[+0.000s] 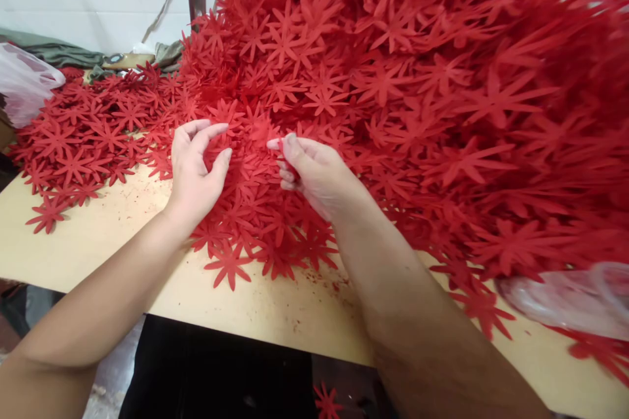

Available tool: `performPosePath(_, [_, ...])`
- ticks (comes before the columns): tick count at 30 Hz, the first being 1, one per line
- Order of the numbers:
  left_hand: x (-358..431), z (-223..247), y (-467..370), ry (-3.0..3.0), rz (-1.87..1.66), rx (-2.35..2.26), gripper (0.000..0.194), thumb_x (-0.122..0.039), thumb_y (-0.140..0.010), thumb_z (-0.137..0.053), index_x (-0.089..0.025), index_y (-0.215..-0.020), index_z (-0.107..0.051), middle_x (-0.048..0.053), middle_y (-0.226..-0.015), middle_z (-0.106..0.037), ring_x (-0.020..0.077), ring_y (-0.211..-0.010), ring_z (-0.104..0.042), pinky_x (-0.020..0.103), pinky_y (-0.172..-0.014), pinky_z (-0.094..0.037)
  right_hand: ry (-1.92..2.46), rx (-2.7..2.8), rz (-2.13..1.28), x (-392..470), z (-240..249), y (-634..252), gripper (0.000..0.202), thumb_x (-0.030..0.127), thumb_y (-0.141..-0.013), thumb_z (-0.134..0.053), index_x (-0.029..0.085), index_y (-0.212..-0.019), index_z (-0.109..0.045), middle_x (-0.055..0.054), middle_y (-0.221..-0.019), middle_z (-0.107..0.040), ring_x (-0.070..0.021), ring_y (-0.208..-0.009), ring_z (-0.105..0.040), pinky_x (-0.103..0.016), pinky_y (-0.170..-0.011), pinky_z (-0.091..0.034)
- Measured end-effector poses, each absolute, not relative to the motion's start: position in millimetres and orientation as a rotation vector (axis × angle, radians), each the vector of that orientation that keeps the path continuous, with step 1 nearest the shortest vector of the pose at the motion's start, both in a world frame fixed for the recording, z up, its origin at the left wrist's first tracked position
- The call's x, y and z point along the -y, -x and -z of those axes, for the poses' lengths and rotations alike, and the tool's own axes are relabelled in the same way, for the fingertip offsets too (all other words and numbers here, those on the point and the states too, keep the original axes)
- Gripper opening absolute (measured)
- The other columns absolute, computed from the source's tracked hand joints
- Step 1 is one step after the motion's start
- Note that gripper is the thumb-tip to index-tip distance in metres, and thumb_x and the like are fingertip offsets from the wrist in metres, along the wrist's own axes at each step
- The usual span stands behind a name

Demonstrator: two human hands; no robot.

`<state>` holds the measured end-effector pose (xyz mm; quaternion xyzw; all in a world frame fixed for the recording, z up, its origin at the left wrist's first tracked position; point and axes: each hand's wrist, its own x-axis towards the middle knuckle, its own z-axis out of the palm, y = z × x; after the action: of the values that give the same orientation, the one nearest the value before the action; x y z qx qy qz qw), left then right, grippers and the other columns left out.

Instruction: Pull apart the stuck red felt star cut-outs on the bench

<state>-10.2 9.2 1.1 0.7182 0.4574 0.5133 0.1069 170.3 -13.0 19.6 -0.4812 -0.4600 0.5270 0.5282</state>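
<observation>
My left hand (196,160) is open above the pile, with thumb and fingers apart and nothing between them. To its right, my right hand (312,167) is closed in a pinch, thumb against the index finger. A bit of red petal shows at the pinch, from a red flower cutout (281,145) that blends into the pile behind. Beneath and around both hands lie many loose red flower cutouts (255,186), flat and with several narrow petals each. One single cutout (229,264) rests at the pile's near edge.
A tall heap of the same cutouts (393,78) rises at the back and right. A lower heap (93,124) spreads left, beside a white plastic bag (27,82). Clear plastic (570,298) lies at right on the pale tabletop (211,304). One cutout (327,400) is below the table edge.
</observation>
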Motion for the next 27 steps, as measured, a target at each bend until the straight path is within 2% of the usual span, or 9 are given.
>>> performPosePath(2, [-3,-5,8,-2.203,-1.530,-1.256,0.024,-0.025,-0.083,-0.057,-0.020,-0.106,-0.063,0.005,-0.109,-0.058,0.0169,-0.108,-0.053,0.035,-0.100,-0.042,1.100,1.030,-1.349,14,-21,-168,0.041,0.059,-0.069,-0.066,0.019,-0.074,-0.056,0.005,-0.058,-0.043,-0.0044,-0.049,-0.039,-0.018,-0.044,-0.036])
performPosePath(4, [4,-9,4,-2.226,-1.514,-1.165,0.022,-0.022,-0.085,-0.053,-0.019,-0.104,-0.064,0.005,-0.101,-0.061,0.0147,-0.100,-0.056,0.032,-0.095,-0.045,1.050,0.952,-1.402,14,-22,-168,0.035,0.052,-0.070,-0.068,0.019,-0.075,-0.057,0.005,-0.060,-0.047,-0.0051,-0.052,-0.044,-0.018,-0.047,-0.040])
performPosePath(8, [11,-8,-4,-2.193,-1.423,-1.057,0.023,-0.024,-0.086,-0.052,-0.015,-0.103,-0.065,0.005,-0.095,-0.063,0.0126,-0.090,-0.058,0.029,-0.088,-0.048,1.002,0.894,-1.481,15,-22,-168,0.030,0.030,-0.061,-0.078,0.018,-0.080,-0.058,0.005,-0.064,-0.053,-0.0055,-0.058,-0.051,-0.018,-0.054,-0.045])
performPosePath(10, [11,-4,-7,-2.148,-1.350,-1.014,0.025,-0.028,-0.086,-0.054,-0.015,-0.105,-0.064,0.006,-0.097,-0.063,0.0127,-0.089,-0.058,0.029,-0.087,-0.048,0.998,0.903,-1.528,16,-22,-166,0.033,0.028,-0.058,-0.080,0.018,-0.080,-0.058,0.005,-0.067,-0.055,-0.0054,-0.059,-0.052,-0.018,-0.056,-0.046])
performPosePath(14, [10,5,-12,-2.023,-1.217,-1.015,0.041,-0.041,-0.081,-0.060,-0.015,-0.113,-0.061,0.009,-0.107,-0.060,0.0169,-0.103,-0.057,0.035,-0.097,-0.044,0.957,1.004,-1.617,20,-19,-157,0.032,0.045,-0.066,-0.074,0.019,-0.077,-0.058,0.004,-0.072,-0.058,-0.0056,-0.060,-0.051,-0.019,-0.056,-0.046])
performPosePath(17, [9,7,-14,-1.924,-1.205,-1.087,0.051,-0.044,-0.075,-0.065,-0.017,-0.118,-0.059,0.010,-0.110,-0.057,0.0193,-0.108,-0.054,0.038,-0.101,-0.041,0.957,1.085,-1.640,22,-19,-154,0.041,0.062,-0.076,-0.057,0.021,-0.080,-0.060,0.001,-0.073,-0.060,-0.0090,-0.066,-0.055,-0.021,-0.056,-0.046])
performPosePath(20, [9,6,-15,-1.861,-1.262,-1.090,0.039,-0.034,-0.074,-0.068,-0.017,-0.108,-0.063,0.008,-0.105,-0.056,0.0182,-0.106,-0.053,0.036,-0.099,-0.042,0.975,1.147,-1.686,23,-21,-153,0.053,0.070,-0.078,-0.043,0.021,-0.081,-0.061,-0.001,-0.070,-0.061,-0.0120,-0.069,-0.058,-0.023,-0.055,-0.046])
performPosePath(23, [7,3,-14,-1.767,-1.325,-1.066,0.017,-0.025,-0.072,-0.069,-0.017,-0.085,-0.063,0.004,-0.095,-0.056,0.0144,-0.093,-0.055,0.030,-0.088,-0.045,0.933,1.127,-1.739,24,-23,-154,0.050,0.069,-0.072,-0.054,0.020,-0.075,-0.058,0.001,-0.065,-0.058,-0.0098,-0.063,-0.056,-0.022,-0.054,-0.045])
performPosePath(27, [3,-1,-11,-1.574,-1.325,-1.102,0.017,-0.024,-0.072,-0.069,-0.017,-0.072,-0.053,-0.002,-0.073,-0.052,0.0088,-0.067,-0.048,0.023,-0.066,-0.041,0.928,1.120,-1.731,23,-21,-157,0.045,0.050,-0.054,-0.081,0.019,-0.076,-0.058,0.006,-0.065,-0.056,-0.0056,-0.058,-0.054,-0.020,-0.057,-0.045])
